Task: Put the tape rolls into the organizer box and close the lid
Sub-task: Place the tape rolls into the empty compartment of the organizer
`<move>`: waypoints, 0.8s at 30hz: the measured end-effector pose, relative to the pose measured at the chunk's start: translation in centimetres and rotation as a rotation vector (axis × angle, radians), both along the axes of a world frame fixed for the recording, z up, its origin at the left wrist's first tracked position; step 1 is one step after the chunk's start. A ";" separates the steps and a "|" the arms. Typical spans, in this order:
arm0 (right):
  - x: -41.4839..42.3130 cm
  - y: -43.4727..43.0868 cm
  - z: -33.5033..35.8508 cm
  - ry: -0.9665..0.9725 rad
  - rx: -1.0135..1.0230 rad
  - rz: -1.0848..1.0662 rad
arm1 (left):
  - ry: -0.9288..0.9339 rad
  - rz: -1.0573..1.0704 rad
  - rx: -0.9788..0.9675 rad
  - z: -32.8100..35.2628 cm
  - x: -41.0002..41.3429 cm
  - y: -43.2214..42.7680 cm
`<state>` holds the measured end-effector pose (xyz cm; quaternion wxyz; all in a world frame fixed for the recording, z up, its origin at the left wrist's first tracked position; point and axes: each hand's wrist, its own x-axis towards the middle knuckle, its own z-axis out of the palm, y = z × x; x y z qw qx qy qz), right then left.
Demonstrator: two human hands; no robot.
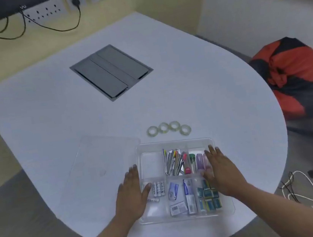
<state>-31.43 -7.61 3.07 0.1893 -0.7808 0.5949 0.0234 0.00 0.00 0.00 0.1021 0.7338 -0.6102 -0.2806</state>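
Several clear tape rolls (pixel 168 129) lie in a row on the white table, just beyond the organizer box (pixel 175 143). The box is clear plastic, open, and divided into compartments holding batteries, pens, tubes and small packs; its far left compartment is bare. The clear lid (pixel 100 165) lies flat on the table to the left of the box. My left hand (pixel 133 193) rests on the box's left edge, fingers spread. My right hand (pixel 221 171) lies over the box's right side, fingers spread. Neither hand holds anything.
A grey cable hatch (pixel 111 72) is set into the table (pixel 51 112) further back. An orange and black beanbag (pixel 293 74) sits on the floor at the right, with cables and a power strip (pixel 300 189) near the table's right edge. Wall sockets run along the back.
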 end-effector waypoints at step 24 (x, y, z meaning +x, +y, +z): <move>-2.2 0.3 -2.5 0.139 0.097 -0.053 | 0.037 -0.085 -0.042 -0.3 -0.1 -3.9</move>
